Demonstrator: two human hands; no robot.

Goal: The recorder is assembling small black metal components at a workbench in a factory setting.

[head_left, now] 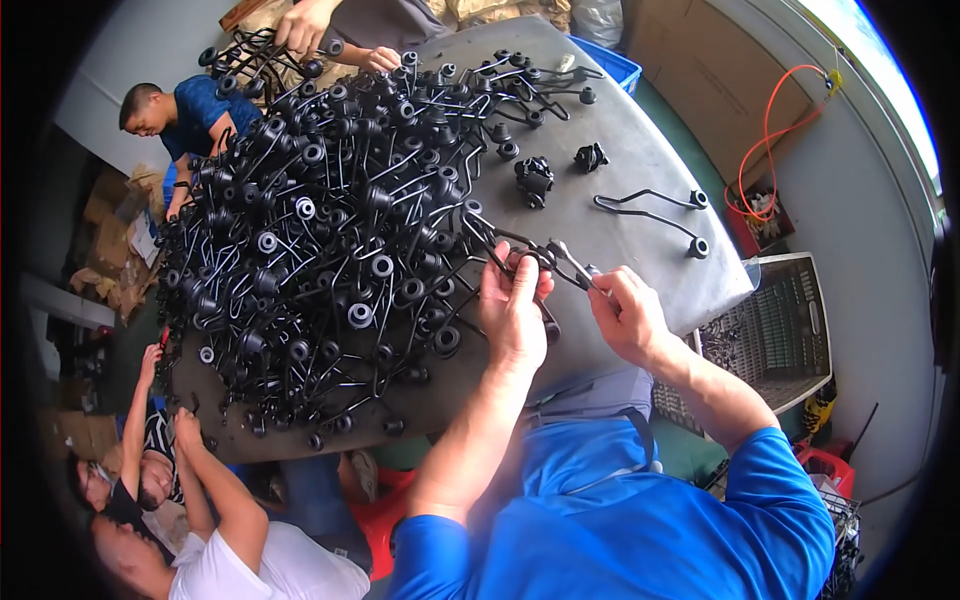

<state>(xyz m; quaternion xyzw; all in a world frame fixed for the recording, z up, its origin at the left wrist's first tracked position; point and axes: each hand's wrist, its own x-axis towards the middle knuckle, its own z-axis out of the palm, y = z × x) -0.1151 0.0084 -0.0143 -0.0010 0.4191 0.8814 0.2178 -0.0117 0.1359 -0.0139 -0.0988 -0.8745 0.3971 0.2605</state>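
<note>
My left hand is closed around a black bent rod with rubber ends, at the right edge of a big pile of such rods. My right hand grips a slim silver tool, like a small wrench, whose head touches or nearly touches that rod. My fingers hide the exact contact. Beyond my right hand, a single bent rod lies apart on the grey table. Two black clustered parts, a larger one and a smaller one, rest to its left.
A grey plastic crate holding small parts stands right of the table. An orange hose hangs by the wall. Across the table, a co-worker's hand holds rods. Other people work along the left side. A red stool stands near me.
</note>
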